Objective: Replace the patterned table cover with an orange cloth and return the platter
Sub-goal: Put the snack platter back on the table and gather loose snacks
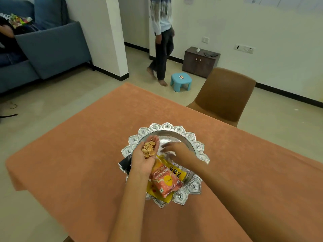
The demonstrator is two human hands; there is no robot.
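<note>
Orange cloth covers the table; the silver scallop-rimmed metal platter sits on it, mid-table, near me. My left hand is palm up over the platter's left rim, fingers gently cupped w/ a heap of small tan shells. My right hand is blurred over the platter's far part; can't tell its fingers. An orange snack packet lies on yellow packets at the near side.

Cream walls, beige floor, blue sofa, brown chair
</note>
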